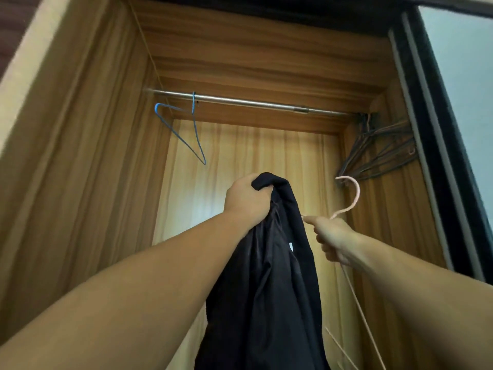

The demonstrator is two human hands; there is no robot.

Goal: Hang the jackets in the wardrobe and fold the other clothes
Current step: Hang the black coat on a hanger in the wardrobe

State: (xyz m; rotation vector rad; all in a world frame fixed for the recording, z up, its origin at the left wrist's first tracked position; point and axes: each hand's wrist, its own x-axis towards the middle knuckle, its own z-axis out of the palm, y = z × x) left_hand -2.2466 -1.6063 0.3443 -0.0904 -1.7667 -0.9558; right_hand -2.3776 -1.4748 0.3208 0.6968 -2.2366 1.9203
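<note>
Left hand (246, 200) fingers curled tight on dark jacket (266, 284) below the wardrobe rail (240, 101), right hand (333, 240) fingers wrapped round pink hanger (349, 194) beside it, blue hanger (184, 129) on rail

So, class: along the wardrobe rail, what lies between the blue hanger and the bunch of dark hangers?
Nothing hangs there: in the head view the rail runs bare between the blue hanger and dark hangers.

The dark fabric jacket (266, 276) and thin pink wire hanger (349, 198) run off the frame at six o'clock; the tangled dark hangers (378, 153) at two o'clock perhaps number several.
</note>
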